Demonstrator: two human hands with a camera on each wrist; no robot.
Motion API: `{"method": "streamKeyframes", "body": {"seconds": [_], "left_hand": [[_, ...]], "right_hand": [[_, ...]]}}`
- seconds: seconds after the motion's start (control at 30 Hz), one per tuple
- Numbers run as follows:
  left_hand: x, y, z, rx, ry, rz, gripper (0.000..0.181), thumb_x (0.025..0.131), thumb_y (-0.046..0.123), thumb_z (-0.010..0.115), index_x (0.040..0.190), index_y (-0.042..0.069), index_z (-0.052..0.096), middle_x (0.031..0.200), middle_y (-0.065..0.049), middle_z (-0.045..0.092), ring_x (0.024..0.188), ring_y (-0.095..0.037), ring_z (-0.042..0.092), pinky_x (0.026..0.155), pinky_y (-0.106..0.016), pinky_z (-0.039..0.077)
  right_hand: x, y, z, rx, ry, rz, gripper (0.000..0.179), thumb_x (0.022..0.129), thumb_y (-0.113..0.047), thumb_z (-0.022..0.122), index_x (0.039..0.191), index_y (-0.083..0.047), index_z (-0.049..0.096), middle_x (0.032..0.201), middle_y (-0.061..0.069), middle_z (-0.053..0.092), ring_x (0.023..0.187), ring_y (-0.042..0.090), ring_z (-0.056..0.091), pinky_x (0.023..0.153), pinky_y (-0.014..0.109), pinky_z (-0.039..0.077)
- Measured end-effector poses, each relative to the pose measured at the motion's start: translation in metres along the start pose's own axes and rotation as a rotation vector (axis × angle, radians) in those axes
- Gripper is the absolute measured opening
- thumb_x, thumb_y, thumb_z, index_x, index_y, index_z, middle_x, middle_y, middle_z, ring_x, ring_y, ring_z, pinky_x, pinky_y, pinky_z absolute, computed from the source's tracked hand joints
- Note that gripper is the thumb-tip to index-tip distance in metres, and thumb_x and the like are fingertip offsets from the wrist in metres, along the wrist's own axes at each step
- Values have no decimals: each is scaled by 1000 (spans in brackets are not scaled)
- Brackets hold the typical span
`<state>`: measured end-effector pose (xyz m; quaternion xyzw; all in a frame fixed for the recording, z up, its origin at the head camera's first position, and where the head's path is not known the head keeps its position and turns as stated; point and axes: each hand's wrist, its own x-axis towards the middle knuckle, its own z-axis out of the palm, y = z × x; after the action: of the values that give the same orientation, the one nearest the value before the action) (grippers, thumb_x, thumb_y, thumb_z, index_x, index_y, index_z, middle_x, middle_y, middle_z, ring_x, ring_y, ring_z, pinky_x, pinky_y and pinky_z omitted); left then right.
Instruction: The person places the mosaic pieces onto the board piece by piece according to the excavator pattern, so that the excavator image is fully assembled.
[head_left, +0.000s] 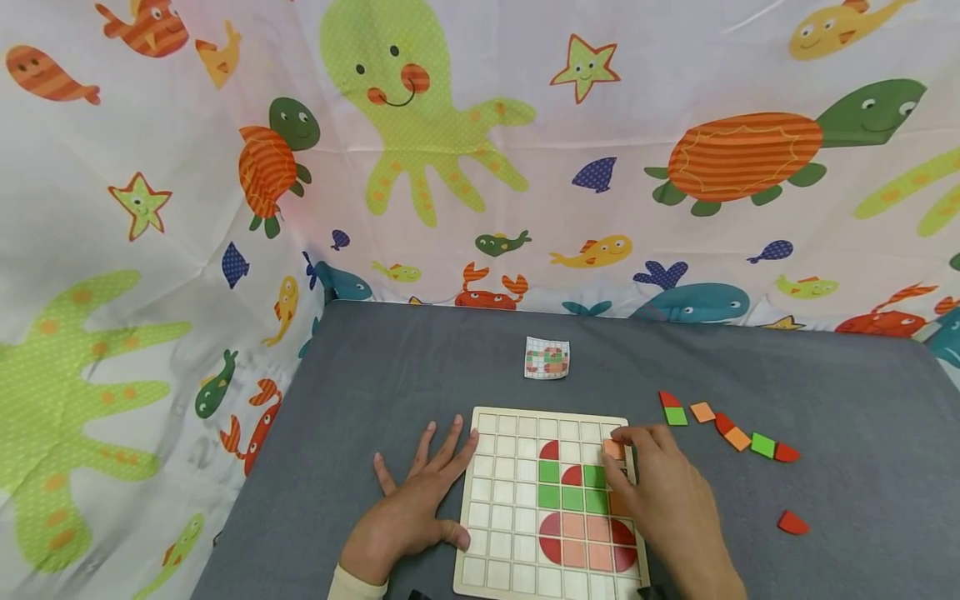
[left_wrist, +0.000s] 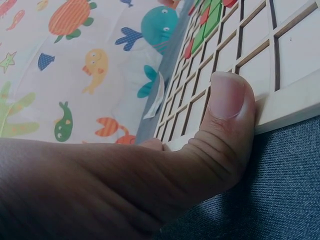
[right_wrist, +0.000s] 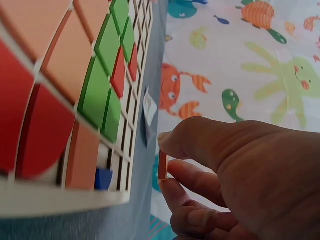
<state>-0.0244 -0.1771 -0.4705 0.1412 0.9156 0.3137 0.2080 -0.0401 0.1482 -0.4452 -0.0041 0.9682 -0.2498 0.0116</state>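
Observation:
A wooden grid board [head_left: 504,493] lies on the grey cloth, its right half partly filled with green, red, orange and pink tiles. My left hand [head_left: 420,504] spreads its fingers beside the board, and its thumb [left_wrist: 227,102] rests on the board's left rim. Between thumb and fingertips my right hand [head_left: 671,492] pinches an orange square tile [head_left: 613,450] over the board's upper right; that tile [right_wrist: 162,166] appears edge-on and raised in the right wrist view. A small blue piece [right_wrist: 103,178] shows in the grid there, hidden in the head view.
Loose tiles lie right of the board: several red quarter-rounds [head_left: 792,523], green squares [head_left: 762,445] and orange squares [head_left: 737,439]. A small printed pattern card [head_left: 547,358] lies behind the board. A sea-animal curtain [head_left: 480,208] hangs at the back and left.

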Motion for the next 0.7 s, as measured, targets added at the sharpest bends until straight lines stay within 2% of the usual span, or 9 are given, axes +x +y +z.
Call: {"method": "streamKeyframes", "body": {"seconds": [0.1,0.27,0.5,0.7], "left_hand": [[0,3,-1,12,-6,-20,131,66,37,95,172,32,17,179,2,1,163,-40,-11,96,-88,-28],[0,5,-2,36,-5,-40,131,66,37,95,172,31,18,179,4,1,163,-37,-11,98,-89,-26],[1,6,-2,40,-6,-47,132,65,37,96,172,30,18,179,4,1,163,-37,-11,97,-89,-26],[1,5,-2,38,-5,-42,131,65,37,95,172,31,18,179,3,1,163,-37,-10,97,-89,-26]], "right_hand": [[2,-5,4,-3,-10,-19,34,95,-29,79,121,-9,74,122,15,63,67,17,56,52,35,47],[6,-10,10,0,19,-75,30,94,-27,81,118,-9,75,117,13,65,61,15,53,50,33,45],[11,-17,16,-11,-18,-76,25,97,-27,78,115,-10,76,116,13,65,59,15,50,49,33,43],[15,-19,25,-30,-36,-78,21,96,-27,79,110,-12,77,110,11,65,60,16,51,51,33,46]]}}
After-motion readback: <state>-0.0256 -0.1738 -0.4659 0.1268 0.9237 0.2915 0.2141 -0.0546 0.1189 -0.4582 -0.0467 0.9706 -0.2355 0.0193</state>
